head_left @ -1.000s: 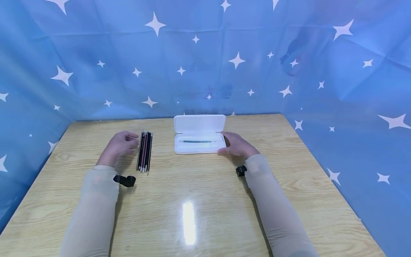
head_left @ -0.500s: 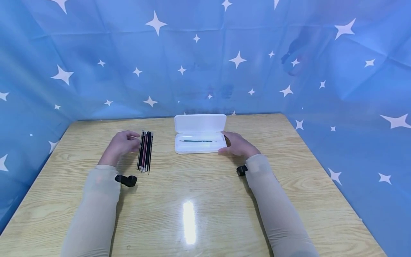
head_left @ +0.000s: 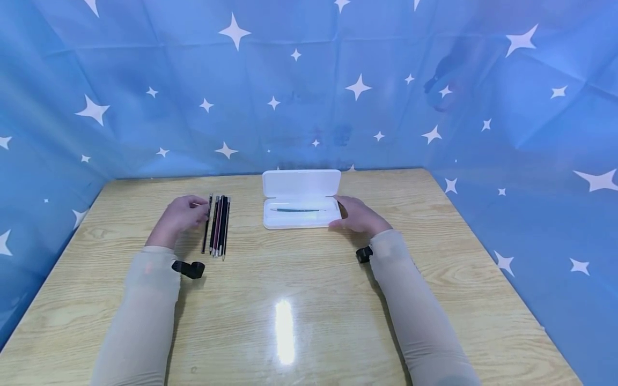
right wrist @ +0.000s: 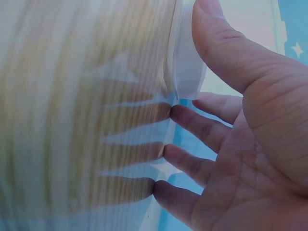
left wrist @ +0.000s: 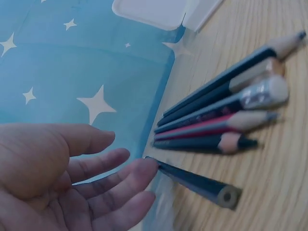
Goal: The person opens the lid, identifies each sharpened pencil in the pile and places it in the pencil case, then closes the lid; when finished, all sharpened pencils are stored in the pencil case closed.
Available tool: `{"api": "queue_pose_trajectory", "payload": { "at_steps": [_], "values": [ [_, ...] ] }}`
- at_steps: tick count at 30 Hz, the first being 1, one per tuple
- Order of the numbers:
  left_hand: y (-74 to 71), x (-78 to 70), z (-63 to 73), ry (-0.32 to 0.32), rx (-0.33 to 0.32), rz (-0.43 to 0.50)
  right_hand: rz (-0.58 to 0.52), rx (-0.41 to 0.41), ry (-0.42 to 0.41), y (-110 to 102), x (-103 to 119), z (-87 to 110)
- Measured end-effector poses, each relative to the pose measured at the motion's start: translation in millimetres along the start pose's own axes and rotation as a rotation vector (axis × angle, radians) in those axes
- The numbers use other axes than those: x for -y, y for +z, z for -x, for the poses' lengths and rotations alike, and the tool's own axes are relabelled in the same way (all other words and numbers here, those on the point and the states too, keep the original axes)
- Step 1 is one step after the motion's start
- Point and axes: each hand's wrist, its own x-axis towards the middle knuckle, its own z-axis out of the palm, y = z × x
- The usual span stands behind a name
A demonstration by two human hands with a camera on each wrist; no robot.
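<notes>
My left hand (head_left: pixel 181 215) is at the left of the table, fingers loosely bent. In the left wrist view a fingertip touches one dark pencil (left wrist: pixel 199 183), lying apart from a row of several pencils (head_left: pixel 221 228). The thumb stays off it. That row, mostly dark with one reddish, lies side by side, some with eraser ends. My right hand (head_left: pixel 358 217) spans the right end of a white pencil case (head_left: pixel 301 184), thumb at the front corner and index finger at the back; its other fingertips rest on the table. The case's lid is up, and one teal pencil (head_left: pixel 295 210) lies inside.
The wooden table (head_left: pixel 251 300) is glossy, with a bright light reflection near its front middle. A blue cloth with white stars (head_left: pixel 309 91) hangs behind and along both sides. Black wrist cameras (head_left: pixel 189 269) sit on both sleeves.
One dark pencil has slid left, away from the row, along with my left fingertips. My right hand and the pencil case have stayed in place.
</notes>
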Motion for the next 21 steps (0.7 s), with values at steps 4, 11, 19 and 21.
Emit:
{"api": "queue_pose_trajectory", "payload": {
  "at_steps": [4,11,19,21],
  "values": [
    [-9.9,1.7,8.4,-0.009,-0.020,0.008,0.013,0.006,0.004,0,1,-0.7],
    [-17.0,0.0,10.9,-0.012,-0.004,0.051,-0.001,0.006,0.000,-1,0,-2.0],
    [-3.8,-5.1,0.7,0.034,0.049,0.042,0.002,0.006,-0.004,-1,1,-1.2],
    [-2.2,-4.9,-0.1,0.035,0.062,0.036,-0.003,0.006,-0.014,-1,1,-1.2]
  ]
}}
